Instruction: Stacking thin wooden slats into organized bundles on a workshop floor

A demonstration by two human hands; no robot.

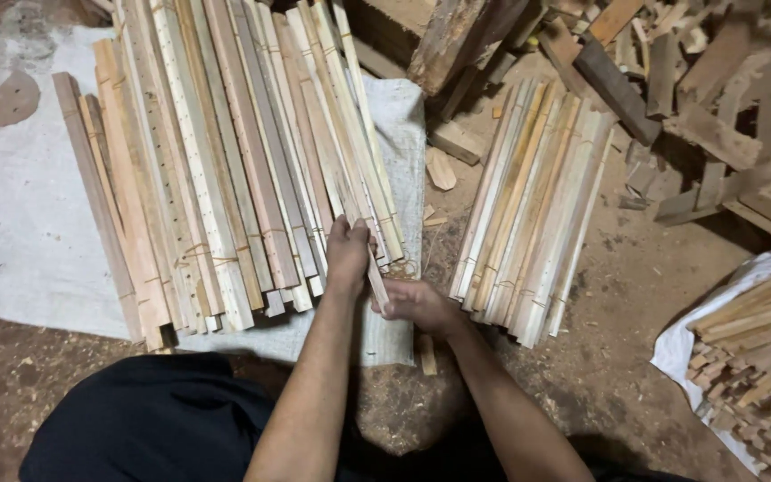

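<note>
Left hand point(348, 253) wrapped around a small bundle of thin wooden slats point(356, 192), fingers closed on it near its lower end, thumb side up. Right hand point(418, 305) just below and to the right, fingers curled tight on the bottom end of the same bundle, close to a loop of rubber bands point(401, 267) lying beside the stack. Bundle slanted, upper end running up and left over the big pile of slats point(216, 170), lower end pointing down toward the lap. Big pile laid side by side on a white woven sack point(20, 214), many strips bound in groups with bands near their near ends, some showing rows of small holes. Second, smaller pile of pale slats point(533, 214) to the right of the hands, resting on the sawdust-strewn dirt floor point(617, 303). Heap of rough wood offcuts point(698, 80) at the upper right. More short sticks point(756, 353) on another white sack at the lower right edge. Dark trousers point(153, 419) at the bottom, both bare forearms reaching forward from there.
</note>
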